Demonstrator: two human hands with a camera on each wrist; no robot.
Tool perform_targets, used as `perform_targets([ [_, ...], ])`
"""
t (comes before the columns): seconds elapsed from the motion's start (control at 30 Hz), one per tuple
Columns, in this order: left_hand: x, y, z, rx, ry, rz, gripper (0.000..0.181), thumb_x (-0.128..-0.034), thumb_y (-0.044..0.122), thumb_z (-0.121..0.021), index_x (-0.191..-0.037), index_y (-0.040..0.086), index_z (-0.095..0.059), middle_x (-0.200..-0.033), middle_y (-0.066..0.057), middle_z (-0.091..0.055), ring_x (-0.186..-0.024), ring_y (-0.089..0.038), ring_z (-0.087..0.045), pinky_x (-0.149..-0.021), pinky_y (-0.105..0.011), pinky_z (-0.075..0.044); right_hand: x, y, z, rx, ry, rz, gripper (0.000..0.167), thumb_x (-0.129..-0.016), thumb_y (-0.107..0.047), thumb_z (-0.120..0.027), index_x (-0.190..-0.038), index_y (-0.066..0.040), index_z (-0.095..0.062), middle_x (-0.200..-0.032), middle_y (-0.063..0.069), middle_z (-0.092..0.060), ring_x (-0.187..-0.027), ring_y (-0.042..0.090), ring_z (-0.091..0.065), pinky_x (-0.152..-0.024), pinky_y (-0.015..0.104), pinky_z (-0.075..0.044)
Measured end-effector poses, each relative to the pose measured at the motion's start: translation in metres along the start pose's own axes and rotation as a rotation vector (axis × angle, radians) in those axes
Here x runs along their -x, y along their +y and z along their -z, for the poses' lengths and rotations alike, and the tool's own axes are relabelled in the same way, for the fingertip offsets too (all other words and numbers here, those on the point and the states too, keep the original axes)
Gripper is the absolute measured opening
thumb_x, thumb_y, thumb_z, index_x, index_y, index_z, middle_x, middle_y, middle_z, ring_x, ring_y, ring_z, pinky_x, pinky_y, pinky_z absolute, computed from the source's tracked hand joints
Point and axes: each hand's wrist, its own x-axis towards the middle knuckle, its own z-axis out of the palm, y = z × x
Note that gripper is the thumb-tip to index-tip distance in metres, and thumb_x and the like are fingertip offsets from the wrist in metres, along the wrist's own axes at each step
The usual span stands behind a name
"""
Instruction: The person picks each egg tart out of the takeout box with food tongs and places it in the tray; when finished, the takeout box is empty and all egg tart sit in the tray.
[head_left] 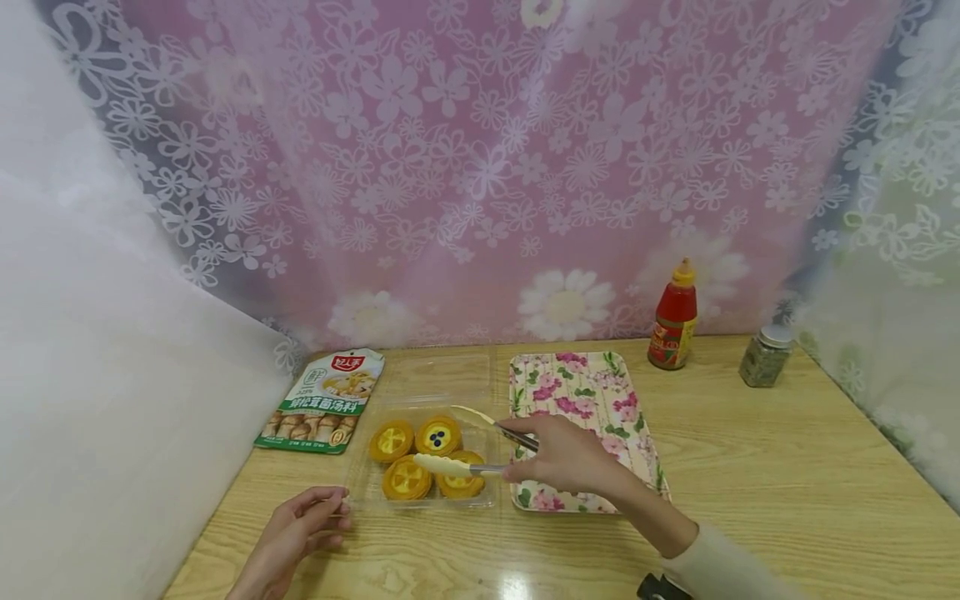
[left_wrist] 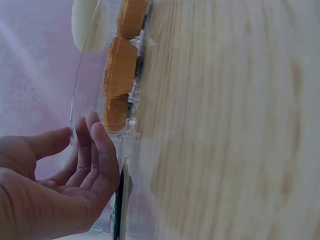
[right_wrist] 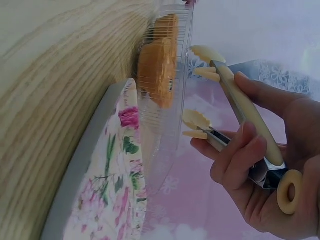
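My right hand (head_left: 566, 454) holds a pair of tongs (right_wrist: 250, 115) with metal arms and cream scalloped tips, spread apart. The tips hang over several egg tarts (head_left: 407, 478) in a clear plastic container (head_left: 358, 479). One tart at the back has dark berries on top; the lower right one is partly hidden under a tong tip. At the container's near left corner, my left hand (head_left: 300, 525) pinches the rim between thumb and fingers. In the left wrist view the tarts (left_wrist: 120, 65) show from the side through the clear wall.
A floral tray (head_left: 570, 387) lies right of the container, partly under my right hand. The container's clear lid (head_left: 442, 371) is folded back. A mushroom soup packet (head_left: 322, 400) lies at the left. A red sauce bottle (head_left: 672, 321) and a small jar (head_left: 766, 357) stand at the back right.
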Motion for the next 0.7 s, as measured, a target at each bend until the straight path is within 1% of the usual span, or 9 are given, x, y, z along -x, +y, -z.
perform_targets([
  [0.03, 0.0, 0.0, 0.0, 0.001, 0.003, 0.0, 0.048, -0.1051, 0.032, -0.065, -0.136, -0.003, -0.06, -0.108, -0.006, -0.072, -0.096, -0.021, -0.073, -0.082, -0.035, -0.062, 0.0, -0.002, 0.0, 0.017, 0.007, 0.006, 0.065, -0.084, -0.034, -0.088, -0.143, -0.018, -0.065, -0.137, 0.012, -0.068, -0.043, 0.01, -0.027, -0.04, 0.025, -0.025],
  [0.07, 0.0, 0.0, 0.0, 0.0, 0.006, -0.001, 0.047, -0.1053, 0.032, -0.065, -0.136, -0.004, -0.06, -0.108, -0.006, -0.072, -0.096, -0.021, -0.073, -0.082, -0.035, -0.062, -0.001, -0.004, 0.0, 0.034, 0.012, 0.012, 0.065, -0.084, -0.033, -0.088, -0.143, -0.017, -0.066, -0.129, 0.011, -0.072, -0.043, 0.009, -0.027, -0.041, 0.024, -0.025],
  [0.13, 0.001, 0.001, -0.001, -0.001, 0.012, -0.003, 0.047, -0.1055, 0.031, -0.065, -0.137, -0.004, -0.06, -0.109, -0.006, -0.072, -0.096, -0.021, -0.073, -0.082, -0.035, -0.062, -0.002, -0.007, -0.001, 0.06, 0.013, 0.008, 0.064, -0.084, -0.033, -0.087, -0.142, -0.017, -0.067, -0.102, 0.007, -0.077, -0.042, 0.009, -0.028, -0.039, 0.023, -0.025],
  [0.2, 0.001, 0.001, -0.001, -0.001, 0.017, -0.006, 0.048, -0.1057, 0.031, -0.064, -0.137, -0.005, -0.059, -0.109, -0.007, -0.072, -0.096, -0.021, -0.073, -0.082, -0.035, -0.062, -0.002, -0.011, -0.001, 0.089, 0.012, -0.007, 0.064, -0.084, -0.036, -0.087, -0.142, -0.017, -0.066, -0.075, 0.001, -0.07, -0.039, 0.008, -0.032, -0.037, 0.023, -0.027],
  [0.23, 0.001, 0.001, -0.001, 0.0, 0.018, -0.008, 0.048, -0.1058, 0.03, -0.064, -0.137, -0.005, -0.059, -0.109, -0.007, -0.072, -0.096, -0.021, -0.073, -0.082, -0.035, -0.062, -0.002, -0.013, -0.002, 0.101, 0.009, -0.017, 0.065, -0.084, -0.037, -0.087, -0.143, -0.017, -0.066, -0.065, -0.002, -0.063, -0.038, 0.008, -0.033, -0.037, 0.022, -0.028],
  [0.3, 0.001, 0.001, -0.002, 0.0, 0.02, -0.011, 0.047, -0.106, 0.029, -0.064, -0.137, -0.005, -0.059, -0.11, -0.007, -0.072, -0.097, -0.021, -0.073, -0.082, -0.036, -0.062, -0.003, -0.016, -0.002, 0.125, -0.003, -0.03, 0.067, -0.086, -0.039, -0.085, -0.144, -0.015, -0.064, -0.052, -0.004, -0.053, -0.036, 0.008, -0.036, -0.035, 0.022, -0.028],
  [0.5, 0.001, 0.001, 0.0, 0.005, 0.004, -0.021, 0.043, -0.1067, 0.028, -0.063, -0.135, -0.004, -0.059, -0.11, -0.007, -0.072, -0.098, -0.022, -0.073, -0.083, -0.036, -0.062, -0.008, -0.03, -0.002, 0.219, -0.023, -0.01, 0.065, -0.09, -0.037, -0.083, -0.145, -0.008, -0.062, -0.056, -0.006, -0.059, -0.041, 0.008, -0.039, -0.04, 0.022, -0.026],
  [0.63, 0.001, 0.002, 0.001, 0.011, -0.014, -0.023, 0.041, -0.1066, 0.029, -0.063, -0.134, -0.002, -0.059, -0.109, -0.006, -0.073, -0.099, -0.021, -0.073, -0.083, -0.036, -0.062, -0.012, -0.035, -0.002, 0.241, -0.047, -0.02, 0.062, -0.092, -0.035, -0.081, -0.143, -0.006, -0.063, -0.056, -0.005, -0.061, -0.042, 0.008, -0.043, -0.04, 0.023, -0.029],
  [0.7, 0.001, 0.002, 0.002, 0.01, -0.023, -0.025, 0.041, -0.1065, 0.029, -0.063, -0.134, -0.001, -0.06, -0.109, -0.006, -0.073, -0.098, -0.021, -0.073, -0.083, -0.036, -0.062, -0.014, -0.036, -0.003, 0.254, -0.055, -0.02, 0.059, -0.093, -0.034, -0.08, -0.142, -0.005, -0.064, -0.056, -0.004, -0.06, -0.041, 0.008, -0.04, -0.04, 0.023, -0.028],
])
